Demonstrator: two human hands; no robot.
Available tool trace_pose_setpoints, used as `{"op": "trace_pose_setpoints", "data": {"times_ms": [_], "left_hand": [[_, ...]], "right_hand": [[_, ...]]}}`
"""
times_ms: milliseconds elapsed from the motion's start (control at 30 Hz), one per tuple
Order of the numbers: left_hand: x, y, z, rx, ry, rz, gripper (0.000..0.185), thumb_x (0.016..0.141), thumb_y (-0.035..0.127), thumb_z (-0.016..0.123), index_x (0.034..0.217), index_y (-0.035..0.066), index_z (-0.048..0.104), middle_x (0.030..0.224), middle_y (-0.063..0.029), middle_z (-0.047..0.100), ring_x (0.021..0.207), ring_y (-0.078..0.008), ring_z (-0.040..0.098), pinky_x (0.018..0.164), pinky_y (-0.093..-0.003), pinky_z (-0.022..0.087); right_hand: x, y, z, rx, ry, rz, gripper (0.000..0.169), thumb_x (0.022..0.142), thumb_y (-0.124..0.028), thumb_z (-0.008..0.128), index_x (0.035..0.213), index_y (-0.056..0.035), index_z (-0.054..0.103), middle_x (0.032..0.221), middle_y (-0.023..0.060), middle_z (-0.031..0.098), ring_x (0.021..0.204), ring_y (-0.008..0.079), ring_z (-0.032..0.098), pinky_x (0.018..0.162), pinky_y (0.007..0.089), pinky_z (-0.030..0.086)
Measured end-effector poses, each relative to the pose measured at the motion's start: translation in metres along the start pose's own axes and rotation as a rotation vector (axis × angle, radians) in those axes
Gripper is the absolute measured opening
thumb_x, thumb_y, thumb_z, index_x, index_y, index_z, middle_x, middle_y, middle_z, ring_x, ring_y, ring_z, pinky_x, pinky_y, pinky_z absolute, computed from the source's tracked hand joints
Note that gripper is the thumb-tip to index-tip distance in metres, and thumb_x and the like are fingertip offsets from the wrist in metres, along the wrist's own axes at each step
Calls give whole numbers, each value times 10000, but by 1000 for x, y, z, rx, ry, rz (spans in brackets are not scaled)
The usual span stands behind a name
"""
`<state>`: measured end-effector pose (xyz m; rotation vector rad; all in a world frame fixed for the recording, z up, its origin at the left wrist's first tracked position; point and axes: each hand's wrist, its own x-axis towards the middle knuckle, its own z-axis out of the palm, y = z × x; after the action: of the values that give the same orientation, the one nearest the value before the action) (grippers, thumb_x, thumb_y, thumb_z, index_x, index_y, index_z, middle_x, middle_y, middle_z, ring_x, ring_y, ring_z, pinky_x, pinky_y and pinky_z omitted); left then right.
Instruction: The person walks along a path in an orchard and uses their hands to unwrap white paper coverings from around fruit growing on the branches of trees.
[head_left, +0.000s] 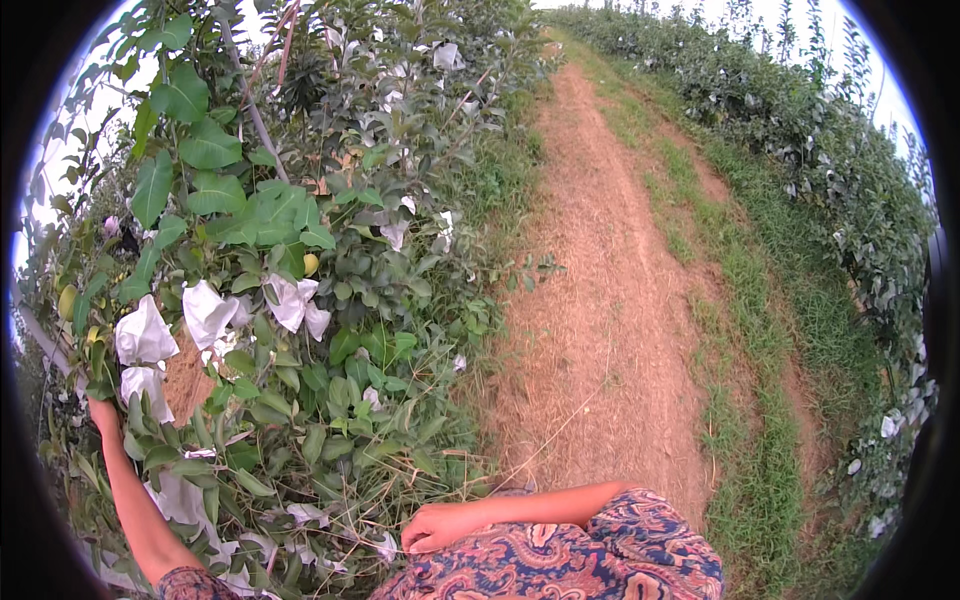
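My left hand (103, 414) reaches into the fruit tree (330, 390) at the left, beside white fruit bags (144, 391). Leaves hide its fingers, so any hold is out of sight. Just above hangs another white bag (145, 334), and more bags (206, 313) cluster to its right. A bare yellow-green fruit (68, 302) shows higher up at the left; a small yellow fruit (310, 264) peeks out between leaves. In front of my body, by the patterned garment (555, 551), my right hand (435, 526) has its fingers curled. Nothing is visible in it; its palm is hidden.
A reddish dirt path (600, 337) strewn with dry straw runs ahead, with a grass strip (757, 420) along it. On the right stands another tree row (810, 135) with pale bags. Large-leaved shoots (214, 146) and a slanting grey branch (255, 105) rise at the upper left.
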<state>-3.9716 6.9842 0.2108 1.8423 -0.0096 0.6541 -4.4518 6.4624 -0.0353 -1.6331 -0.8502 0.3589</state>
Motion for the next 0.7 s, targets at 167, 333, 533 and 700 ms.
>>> {"op": "trace_pose_setpoints", "data": {"times_ms": [167, 333, 533, 700], "left_hand": [[1, -1, -13, -52, -5, 26, 520, 901, 422, 474, 1272, 61, 511, 1105, -98, 581, 930, -191, 525, 832, -313, 412], [-10, 8, 1, 127, 42, 6, 513, 892, 426, 476, 1244, 56, 525, 1030, -73, 599, 802, -159, 522, 722, -310, 431], [-5, 9, -12, 264, 70, -73, 532, 863, 460, 520, 1230, 76, 543, 1019, -78, 606, 806, -161, 554, 711, -322, 446], [-7, 7, -1, 129, -18, -101, 537, 857, 443, 552, 1249, 75, 529, 1050, -63, 602, 863, -172, 557, 753, -318, 444]], "right_hand": [[-7, -23, -6, -12, 1, 14, 193, 873, -217, 571, 927, -48, 645, 709, 67, 637, 618, 191, 580, 574, 337, 436], [-12, -24, -13, -66, 5, 59, 212, 867, -240, 560, 904, -51, 647, 705, 73, 640, 599, 209, 572, 566, 348, 427], [-15, -20, -12, -104, 38, 135, 234, 825, -253, 561, 868, -43, 656, 725, 142, 632, 638, 299, 590, 600, 406, 446], [-17, -15, -15, -133, 58, 175, 208, 814, -256, 579, 870, -76, 667, 717, 120, 634, 641, 290, 597, 595, 404, 444]]}}
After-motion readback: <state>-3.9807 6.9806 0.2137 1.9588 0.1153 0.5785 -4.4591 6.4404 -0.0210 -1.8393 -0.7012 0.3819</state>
